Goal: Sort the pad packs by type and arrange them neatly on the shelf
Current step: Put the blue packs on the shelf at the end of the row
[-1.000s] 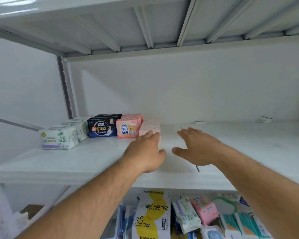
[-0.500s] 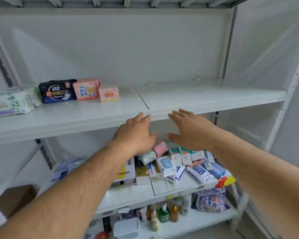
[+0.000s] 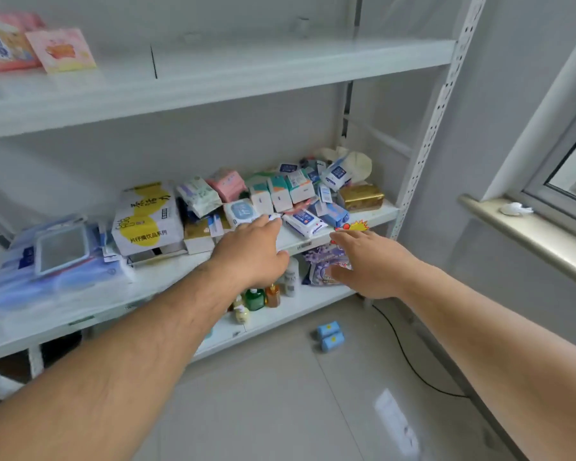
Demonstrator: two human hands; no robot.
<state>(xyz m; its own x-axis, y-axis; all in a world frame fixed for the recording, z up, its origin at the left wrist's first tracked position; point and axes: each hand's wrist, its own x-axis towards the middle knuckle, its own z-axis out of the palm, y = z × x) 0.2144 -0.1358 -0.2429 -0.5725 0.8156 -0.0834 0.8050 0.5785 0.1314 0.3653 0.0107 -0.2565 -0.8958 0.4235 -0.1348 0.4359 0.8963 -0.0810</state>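
On the upper shelf [image 3: 280, 66], at far left, two pink pad packs [image 3: 60, 49] are standing side by side, already placed. Below, on the middle shelf [image 3: 80, 314], a large white and yellow bag [image 3: 147, 217] is leaning, and to its right a jumbled pile of packs [image 3: 280, 194] is lying unsorted, with a pink pack [image 3: 228, 184] sitting near the back of it.

The left hand [image 3: 250, 254] is reaching out over the front of that pile, fingers straight and loosely together, holding nothing; whether the fingertips are touching the nearest white and blue pack [image 3: 243, 211] cannot be told. The right hand [image 3: 369, 264] is hovering just off the shelf edge, fingers spread and empty.

The step in hand looks like fetching the next pack for sorting. The next move probably calls for picking one type out of the heap, closing fingers round a single pack without dragging its neighbours over the edge, and lifting it to the upper shelf.
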